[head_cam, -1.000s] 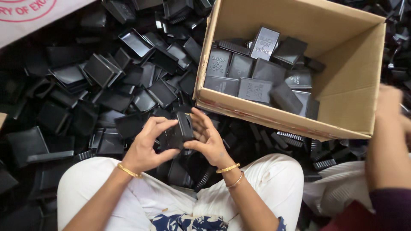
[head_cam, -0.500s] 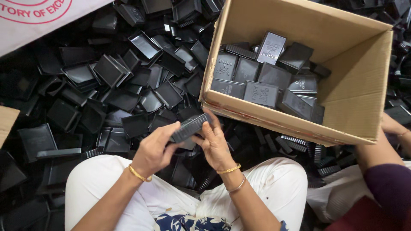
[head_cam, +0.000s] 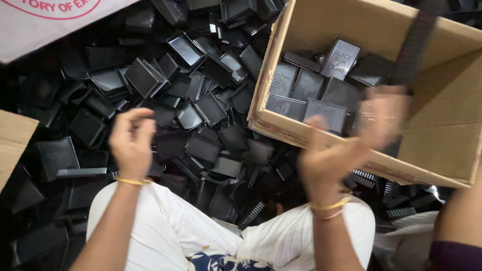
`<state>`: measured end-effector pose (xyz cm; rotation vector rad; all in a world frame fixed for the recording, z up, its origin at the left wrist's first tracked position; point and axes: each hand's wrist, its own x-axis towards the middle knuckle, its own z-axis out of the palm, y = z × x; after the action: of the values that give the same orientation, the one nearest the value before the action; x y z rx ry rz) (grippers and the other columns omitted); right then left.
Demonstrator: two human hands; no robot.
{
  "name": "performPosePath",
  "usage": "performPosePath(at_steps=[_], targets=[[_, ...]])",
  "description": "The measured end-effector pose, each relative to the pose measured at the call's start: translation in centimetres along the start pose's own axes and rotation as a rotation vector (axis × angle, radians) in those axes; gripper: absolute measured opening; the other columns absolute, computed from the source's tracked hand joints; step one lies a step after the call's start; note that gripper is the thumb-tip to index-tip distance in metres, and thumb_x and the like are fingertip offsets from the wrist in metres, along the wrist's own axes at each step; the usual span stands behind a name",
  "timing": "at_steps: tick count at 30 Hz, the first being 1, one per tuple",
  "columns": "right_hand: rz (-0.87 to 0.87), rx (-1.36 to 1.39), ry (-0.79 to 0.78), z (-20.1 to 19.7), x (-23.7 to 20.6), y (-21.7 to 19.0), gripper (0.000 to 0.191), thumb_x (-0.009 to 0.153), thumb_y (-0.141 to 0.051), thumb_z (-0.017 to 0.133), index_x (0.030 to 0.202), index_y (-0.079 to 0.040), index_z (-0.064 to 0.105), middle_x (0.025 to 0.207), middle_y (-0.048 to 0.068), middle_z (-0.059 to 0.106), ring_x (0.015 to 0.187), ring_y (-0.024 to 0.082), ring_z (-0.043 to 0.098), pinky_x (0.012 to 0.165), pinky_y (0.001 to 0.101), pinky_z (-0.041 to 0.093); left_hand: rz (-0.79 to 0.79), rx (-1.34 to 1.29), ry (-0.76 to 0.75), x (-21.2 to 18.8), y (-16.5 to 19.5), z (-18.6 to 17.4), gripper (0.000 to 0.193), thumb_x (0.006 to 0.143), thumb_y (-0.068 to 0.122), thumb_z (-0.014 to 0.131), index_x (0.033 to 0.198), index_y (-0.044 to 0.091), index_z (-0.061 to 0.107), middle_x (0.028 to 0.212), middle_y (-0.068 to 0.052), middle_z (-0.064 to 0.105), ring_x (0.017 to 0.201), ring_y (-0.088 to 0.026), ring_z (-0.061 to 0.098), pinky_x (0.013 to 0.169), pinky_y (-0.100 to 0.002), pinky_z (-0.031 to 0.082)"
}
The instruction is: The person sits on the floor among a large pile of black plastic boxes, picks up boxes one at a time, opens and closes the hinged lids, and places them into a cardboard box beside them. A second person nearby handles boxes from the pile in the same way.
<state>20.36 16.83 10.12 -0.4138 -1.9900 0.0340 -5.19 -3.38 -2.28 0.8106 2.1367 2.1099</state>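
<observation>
Loose black trays [head_cam: 191, 100] piled all over floor, crowding round the knees. L hand [head_cam: 131, 143] raised, fingers curled loosely, holding nothing. R hand [head_cam: 346, 143] blurred, open, releasing a black strip [head_cam: 414, 47] over cardboard box [head_cam: 442, 145]; box holds stacked black cases [head_cam: 311, 90].

white cloth [head_cam: 45, 20] - top left | cardboard flap [head_cam: 12, 140] - left edge | co-worker's arm [head_cam: 459, 221] - right

One cardboard box [head_cam: 442, 135], countless black trays [head_cam: 201, 108], two hands [head_cam: 131, 143]
</observation>
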Motion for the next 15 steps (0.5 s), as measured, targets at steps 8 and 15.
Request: performPosePath(at_steps=[8, 15], targets=[[0.101, 0.246, -0.97, 14.2, -16.3, -1.8, 0.052, 0.09, -0.038, 0.075, 0.123, -0.001, 0.062, 0.145, 0.031, 0.041, 0.136, 0.051, 0.036, 0.11, 0.0613, 0.031, -0.118, 0.399, 0.269, 2.4, -6.7, -7.4, 0.027, 0.095, 0.006, 0.072, 0.121, 0.003, 0.066, 0.123, -0.015, 0.065, 0.109, -0.021, 0.062, 0.099, -0.033, 0.052], [0.328, 0.132, -1.368, 15.1, -20.0, -1.5, 0.043, 0.09, -0.039, 0.068, 0.12, -0.008, 0.061, 0.125, 0.015, 0.062, 0.12, 0.037, 0.056, 0.098, 0.0499, 0.045, -0.686, 1.101, 0.3, 1.9, -10.8, -15.5, 0.101, 0.075, 0.038, 0.089, 0.147, -0.003, 0.032, 0.136, -0.041, 0.045, 0.122, -0.057, 0.045, 0.097, -0.059, 0.039]])
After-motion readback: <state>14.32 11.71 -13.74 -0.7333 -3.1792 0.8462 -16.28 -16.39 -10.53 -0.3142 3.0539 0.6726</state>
